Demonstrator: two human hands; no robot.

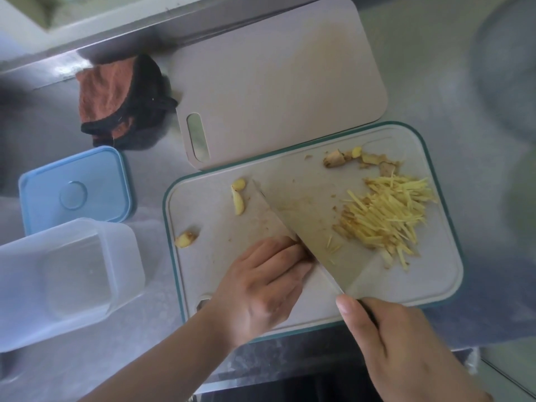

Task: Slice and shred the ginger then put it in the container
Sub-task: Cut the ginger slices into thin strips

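**Ginger on board, one pile shredded**

Right hand (406, 346) grips one cleaver (313, 224). Left hand (261, 288), fingers curled, presses against the blade; what it holds cannot be told. On the teal-rimmed board (203, 285): one shred pile (388, 216), three loose ginger pieces (238, 195). Left of board: one empty container (66, 280), one blue lid (74, 187).

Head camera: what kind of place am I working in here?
Most likely a kitchen prep counter. A brushed stainless-steel worktop carries a grey, teal-rimmed cutting board with a heap of pale yellow ginger shreds, and a broad cleaver blade is mid-cut.
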